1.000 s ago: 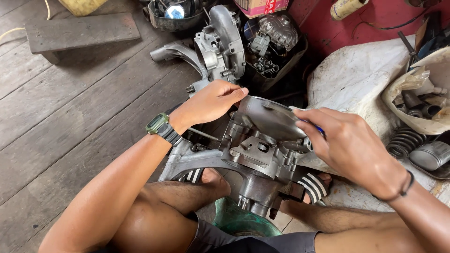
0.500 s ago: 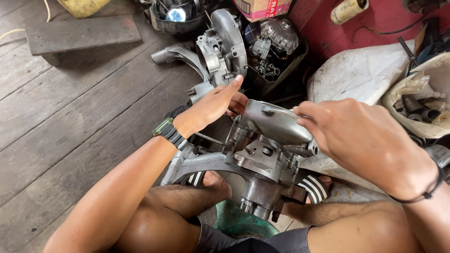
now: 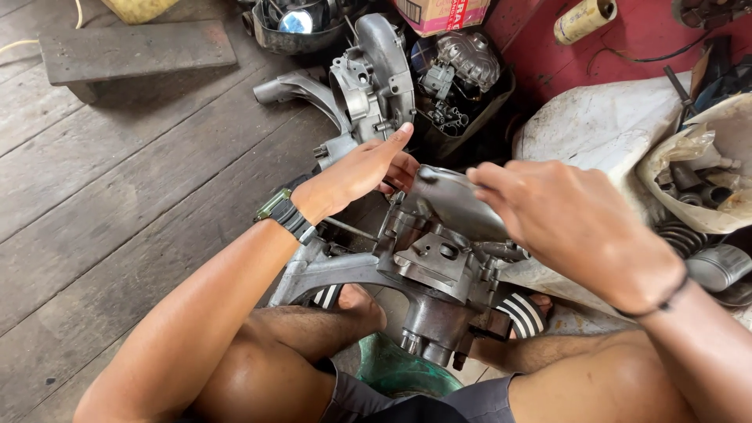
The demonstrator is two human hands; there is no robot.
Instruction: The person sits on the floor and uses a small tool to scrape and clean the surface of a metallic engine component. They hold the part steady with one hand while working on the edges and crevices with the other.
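Hands (image 3: 368, 172) (image 3: 564, 223) cover engine casing (image 3: 446, 258) top; contact unclear.

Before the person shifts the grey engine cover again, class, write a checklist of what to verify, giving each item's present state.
1. Left hand on the cover: ok, at its far edge.
2. Right hand on the cover: ok, gripping its near side.
3. Cover seated flat on the engine case: cannot tell, hands hide the joint.
4. Case steadied between the feet: ok.
5. Fingers clear of the seam: cannot tell.
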